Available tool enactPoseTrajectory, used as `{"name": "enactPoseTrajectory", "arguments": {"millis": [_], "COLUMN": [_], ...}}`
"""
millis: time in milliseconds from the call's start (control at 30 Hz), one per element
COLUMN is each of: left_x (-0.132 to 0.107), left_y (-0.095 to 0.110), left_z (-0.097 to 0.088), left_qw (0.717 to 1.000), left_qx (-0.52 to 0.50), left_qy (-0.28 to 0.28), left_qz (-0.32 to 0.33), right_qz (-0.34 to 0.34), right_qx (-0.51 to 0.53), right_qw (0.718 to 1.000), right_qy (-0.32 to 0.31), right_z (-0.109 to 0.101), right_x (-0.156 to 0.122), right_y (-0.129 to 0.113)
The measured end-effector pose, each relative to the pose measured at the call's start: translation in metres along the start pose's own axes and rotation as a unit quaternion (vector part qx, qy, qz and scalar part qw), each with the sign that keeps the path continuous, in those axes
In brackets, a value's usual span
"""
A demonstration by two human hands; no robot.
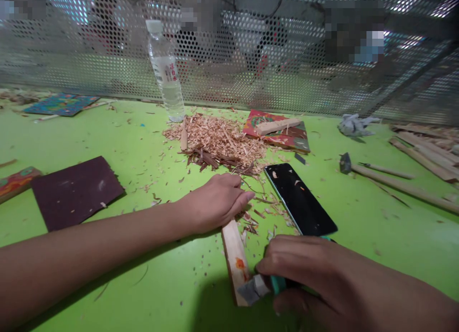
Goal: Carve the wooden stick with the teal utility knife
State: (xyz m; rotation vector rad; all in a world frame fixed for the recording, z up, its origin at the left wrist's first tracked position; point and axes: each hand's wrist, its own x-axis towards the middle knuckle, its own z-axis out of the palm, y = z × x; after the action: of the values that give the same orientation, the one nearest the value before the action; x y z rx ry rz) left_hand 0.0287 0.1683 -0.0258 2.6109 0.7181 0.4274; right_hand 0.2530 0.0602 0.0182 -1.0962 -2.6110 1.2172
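A narrow strip of wood [234,255] with orange-red stains lies on the green table, its near end towards me. My left hand [217,200] is closed over the strip's far end, pressing it down; the fingers are partly hidden beneath the palm. In my right hand [297,270] is a knife [255,289] with a teal handle and a broad grey blade. The blade rests against the strip's near end. Most of the handle is hidden by my fingers. Wood shavings [229,141] are heaped just beyond my left hand.
A phone [304,198] lies beside my right hand. Dark sandpaper [77,191] is at left, a water bottle [167,74] behind the shavings. A hammer [398,181], crumpled paper [355,125] and wood pieces [426,155] lie right. A perforated metal screen [251,59] closes the back.
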Motion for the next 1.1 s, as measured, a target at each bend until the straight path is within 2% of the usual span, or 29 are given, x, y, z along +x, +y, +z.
{"name": "enactPoseTrajectory", "arguments": {"millis": [167,367,533,700,1100], "left_x": [0.001,0.001,0.001,-0.001,0.001], "left_y": [0.002,0.002,0.000,-0.001,0.000], "left_z": [0.002,0.004,0.004,0.003,0.004], "left_qw": [1.000,1.000,1.000,1.000,1.000], "left_qx": [0.003,0.005,0.006,0.003,-0.015], "left_qy": [0.004,0.006,0.003,-0.003,0.005], "left_qz": [-0.026,-0.022,-0.004,0.013,-0.008], "right_qz": [0.011,0.013,-0.017,-0.005,0.004], "right_qx": [-0.014,-0.009,0.014,0.009,-0.004], "right_qw": [1.000,1.000,1.000,1.000,1.000], "right_qy": [0.004,0.026,0.007,-0.018,0.013], "right_z": [0.004,0.009,0.000,-0.008,0.005], "right_x": [0.002,0.008,0.005,0.002,0.006], "right_y": [-0.001,0.000,0.005,0.005,0.004]}}
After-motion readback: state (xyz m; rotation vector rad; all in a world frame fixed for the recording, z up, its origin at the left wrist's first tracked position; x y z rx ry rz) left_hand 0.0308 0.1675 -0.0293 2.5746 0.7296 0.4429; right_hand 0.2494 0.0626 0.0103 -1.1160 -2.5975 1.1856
